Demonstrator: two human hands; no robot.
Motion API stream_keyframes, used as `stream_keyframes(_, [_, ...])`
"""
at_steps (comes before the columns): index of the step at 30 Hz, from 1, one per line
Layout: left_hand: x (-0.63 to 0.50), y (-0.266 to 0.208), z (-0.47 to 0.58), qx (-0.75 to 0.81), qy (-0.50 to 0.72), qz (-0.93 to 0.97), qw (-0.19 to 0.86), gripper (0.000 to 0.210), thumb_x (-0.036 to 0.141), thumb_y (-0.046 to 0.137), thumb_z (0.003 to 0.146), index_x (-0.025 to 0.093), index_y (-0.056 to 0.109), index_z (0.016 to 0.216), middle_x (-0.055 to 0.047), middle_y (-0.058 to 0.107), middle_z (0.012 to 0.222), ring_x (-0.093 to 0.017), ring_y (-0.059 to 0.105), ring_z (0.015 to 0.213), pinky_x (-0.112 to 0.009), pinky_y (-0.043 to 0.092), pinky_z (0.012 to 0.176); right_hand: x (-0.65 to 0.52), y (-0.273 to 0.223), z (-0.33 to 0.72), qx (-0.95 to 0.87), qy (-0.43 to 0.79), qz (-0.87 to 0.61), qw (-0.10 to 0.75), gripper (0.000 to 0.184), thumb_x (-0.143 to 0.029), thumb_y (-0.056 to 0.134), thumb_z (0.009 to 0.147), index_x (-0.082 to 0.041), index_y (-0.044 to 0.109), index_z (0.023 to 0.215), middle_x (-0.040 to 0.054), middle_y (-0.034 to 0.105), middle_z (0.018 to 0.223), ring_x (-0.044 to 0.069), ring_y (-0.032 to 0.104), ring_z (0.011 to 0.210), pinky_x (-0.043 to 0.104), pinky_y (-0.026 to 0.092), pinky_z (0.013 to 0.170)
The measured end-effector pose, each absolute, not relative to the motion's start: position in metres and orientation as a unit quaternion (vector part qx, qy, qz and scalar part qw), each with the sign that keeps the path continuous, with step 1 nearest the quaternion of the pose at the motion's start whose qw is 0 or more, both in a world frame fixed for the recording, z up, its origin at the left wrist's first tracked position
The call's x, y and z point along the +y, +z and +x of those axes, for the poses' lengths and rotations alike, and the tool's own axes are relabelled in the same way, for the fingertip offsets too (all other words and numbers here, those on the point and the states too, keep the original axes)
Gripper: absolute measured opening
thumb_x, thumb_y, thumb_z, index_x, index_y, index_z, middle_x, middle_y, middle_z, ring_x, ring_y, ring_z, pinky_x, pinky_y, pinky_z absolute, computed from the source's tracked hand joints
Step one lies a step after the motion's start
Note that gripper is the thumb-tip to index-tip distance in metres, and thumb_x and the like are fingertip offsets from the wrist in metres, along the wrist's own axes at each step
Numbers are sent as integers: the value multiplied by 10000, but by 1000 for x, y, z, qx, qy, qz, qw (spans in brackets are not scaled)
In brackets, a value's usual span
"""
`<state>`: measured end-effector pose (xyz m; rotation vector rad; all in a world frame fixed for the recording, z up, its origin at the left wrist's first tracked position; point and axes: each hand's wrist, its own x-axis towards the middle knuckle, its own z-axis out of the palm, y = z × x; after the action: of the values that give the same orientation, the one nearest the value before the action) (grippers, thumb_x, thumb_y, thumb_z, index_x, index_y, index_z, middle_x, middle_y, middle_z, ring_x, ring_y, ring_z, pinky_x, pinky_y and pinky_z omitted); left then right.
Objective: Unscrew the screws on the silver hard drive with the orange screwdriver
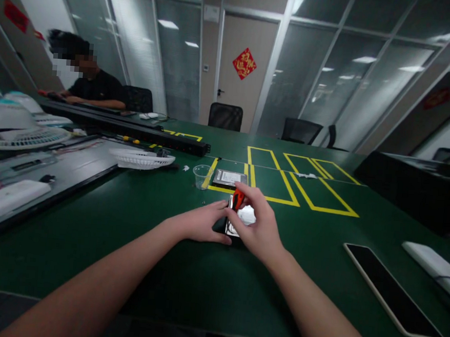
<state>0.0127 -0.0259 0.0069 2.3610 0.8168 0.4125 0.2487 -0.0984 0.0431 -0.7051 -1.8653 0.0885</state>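
Note:
In the middle of the head view, a hard drive (248,216) with a shiny metal face lies on the green table. My left hand (201,222) grips its left side, fingers along the far edge and thumb at the near corner. Upright over the drive is a screwdriver (239,199) with an orange and black handle, and my right hand (258,219) is closed around it. Its tip is hidden behind my fingers. Just beyond my hands lies a second hard drive (228,178), label up. A clear plastic cup (203,177) stands to its left.
Yellow tape outlines (299,204) mark the table beyond. On the right lie a phone (393,290) and a white power strip (437,265). White fan parts (143,158) and a long black bar (135,126) are at left. A person (100,85) sits at the far left.

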Motion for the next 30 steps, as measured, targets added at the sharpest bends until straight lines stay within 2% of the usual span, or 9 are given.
stream_keyframes(2, [-27, 8, 13, 326, 144, 885, 300, 1075, 630, 1110, 964, 266, 676, 1878, -221, 622, 1987, -535, 597, 1868, -730, 444, 1599, -98, 44, 248, -784, 33, -279, 553, 625, -146, 797, 1165, -352, 708, 1748, 93, 865, 1396, 277, 860, 1159, 462, 782, 1018])
stream_keyframes(5, [-27, 10, 13, 324, 142, 889, 292, 1003, 655, 1097, 964, 273, 730, 1816, -215, 667, 1945, -545, 649, 1820, -730, 525, 1549, -99, 45, 246, -785, 41, -279, 552, 605, -138, 747, 1178, -349, 707, 1743, 97, 856, 1406, 264, 853, 1149, 448, 776, 1012])
stream_keyframes(10, [-24, 8, 12, 305, 154, 896, 283, 889, 679, 1061, 1001, 264, 774, 1734, -214, 747, 1844, -519, 701, 1759, -721, 551, 1519, -100, 44, 246, -787, 45, -287, 544, 597, -153, 708, 1170, -322, 704, 1743, 106, 846, 1409, 260, 835, 1120, 443, 770, 984])
stream_keyframes(15, [-23, 8, 13, 294, 152, 899, 287, 962, 667, 1058, 995, 252, 725, 1797, -226, 663, 1949, -509, 627, 1842, -719, 459, 1583, -96, 42, 248, -783, 51, -298, 544, 550, -218, 777, 1188, -330, 729, 1725, 83, 839, 1336, 251, 802, 1042, 446, 768, 963])
stream_keyframes(21, [-27, 14, 14, 301, 156, 897, 283, 934, 653, 1057, 998, 266, 730, 1783, -197, 709, 1911, -509, 678, 1798, -681, 525, 1552, -96, 40, 246, -785, 61, -300, 539, 620, -187, 712, 1182, -335, 704, 1783, 110, 861, 1431, 267, 837, 1116, 467, 786, 1013])
stream_keyframes(24, [-25, 12, 13, 300, 148, 899, 283, 968, 680, 1047, 1001, 262, 715, 1809, -205, 692, 1932, -508, 656, 1826, -689, 497, 1570, -95, 39, 246, -784, 56, -300, 541, 615, -212, 735, 1186, -339, 698, 1786, 114, 869, 1457, 278, 839, 1131, 486, 790, 1021])
stream_keyframes(30, [-23, 8, 13, 303, 152, 899, 278, 1006, 683, 1051, 1001, 289, 693, 1854, -195, 629, 2006, -506, 620, 1868, -684, 497, 1573, -95, 41, 248, -783, 52, -300, 542, 586, -213, 775, 1184, -338, 705, 1752, 99, 862, 1379, 279, 827, 1093, 502, 788, 1005])
